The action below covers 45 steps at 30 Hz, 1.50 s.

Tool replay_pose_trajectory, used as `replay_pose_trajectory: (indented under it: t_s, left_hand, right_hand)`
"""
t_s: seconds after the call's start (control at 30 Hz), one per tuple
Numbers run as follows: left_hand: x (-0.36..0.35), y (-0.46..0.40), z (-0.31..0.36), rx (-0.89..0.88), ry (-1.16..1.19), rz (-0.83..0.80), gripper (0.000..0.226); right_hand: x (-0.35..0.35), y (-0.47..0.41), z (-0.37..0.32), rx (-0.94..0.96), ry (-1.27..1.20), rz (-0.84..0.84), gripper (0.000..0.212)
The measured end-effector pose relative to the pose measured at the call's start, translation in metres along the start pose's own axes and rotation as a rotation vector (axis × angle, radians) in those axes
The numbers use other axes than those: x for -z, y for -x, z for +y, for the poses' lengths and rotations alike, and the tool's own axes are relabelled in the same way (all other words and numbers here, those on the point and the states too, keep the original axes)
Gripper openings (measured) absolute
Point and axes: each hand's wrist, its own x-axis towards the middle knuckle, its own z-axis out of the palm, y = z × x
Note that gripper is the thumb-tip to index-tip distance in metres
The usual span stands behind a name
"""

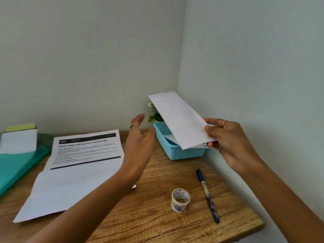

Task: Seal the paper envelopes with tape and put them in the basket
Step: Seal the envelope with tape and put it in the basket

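Head view, from left to right: at the far left edge of the wooden bench [157,223] lies a teal sheet [15,165] with a white pad [18,141] on it and a yellow block [21,127] just behind that. Next comes a large printed paper [73,169], unfolded flat with creases showing, its text too blurred to read. The left hand [140,139] is raised above the bench beside this paper, fingers straight and spread, holding nothing, with a ring on one finger. A roll of patterned tape [181,200] stands on its edge near the front of the bench, and a blue pen [207,195] lies just to its right, apart from it. At the back, in the corner of the walls, sits a light blue basket [185,153] with some white paper already inside; a small green plant [155,114] shows behind it. The right hand [229,139] pinches one end of a white envelope [180,120] between thumb and fingers, holding it tilted in the air directly over the basket, its far end pointing up toward the corner.
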Motion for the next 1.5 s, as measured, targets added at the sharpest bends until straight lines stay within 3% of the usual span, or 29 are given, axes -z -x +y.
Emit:
replay_pose_trajectory:
  t_s: [0.2, 0.4, 1.5]
  left_hand:
    - [0.015, 0.002, -0.034, -0.017, -0.330, 0.040, 0.043]
    - [0.022, 0.001, -0.050, -0.046, -0.457, 0.009, 0.044]
    - [0.029, -0.002, -0.055, -0.087, -0.493, 0.039, 0.044]
  right_hand:
    - [0.023, -0.018, 0.014, -0.150, -0.055, 0.080, 0.024]
    - [0.025, -0.022, 0.020, -0.217, -0.048, 0.064, 0.023]
    - [0.031, -0.005, 0.002, -0.190, 0.020, 0.058, 0.019]
